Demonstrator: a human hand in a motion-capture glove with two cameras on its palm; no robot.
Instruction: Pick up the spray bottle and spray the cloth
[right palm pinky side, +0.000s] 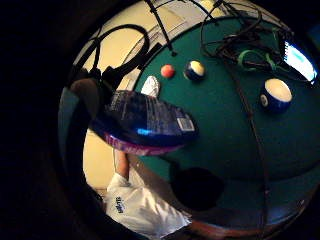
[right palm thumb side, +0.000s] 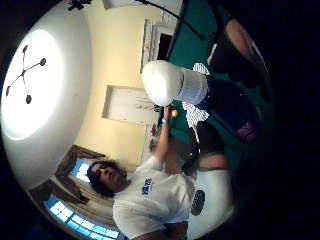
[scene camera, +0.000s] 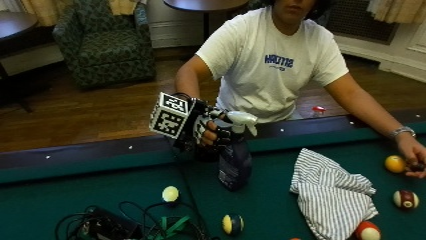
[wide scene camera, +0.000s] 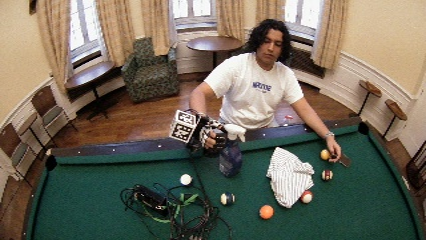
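A dark blue spray bottle (scene camera: 234, 165) with a white trigger head (scene camera: 243, 119) is held just above the green felt of a pool table (scene camera: 100, 190). My gloved right hand (scene camera: 210, 131) grips its neck, fingers curled round it below the head. In the palm views the bottle's labelled body (right palm pinky side: 145, 122) and white head (right palm thumb side: 170, 82) fill the middle. A white cloth with thin grey stripes (scene camera: 333, 192) lies crumpled on the felt beside the bottle, apart from it; the nozzle points toward it. The person's bare hand (scene camera: 413, 162) rests at the table's far end.
Several billiard balls lie on the felt: a pale one (scene camera: 170, 193), a striped one (scene camera: 231, 224), a yellow one (scene camera: 394, 163) by the bare hand. A tangle of black cables with green straps (scene camera: 126, 225) sits at the near edge. The wooden rail (scene camera: 86, 155) runs behind the bottle.
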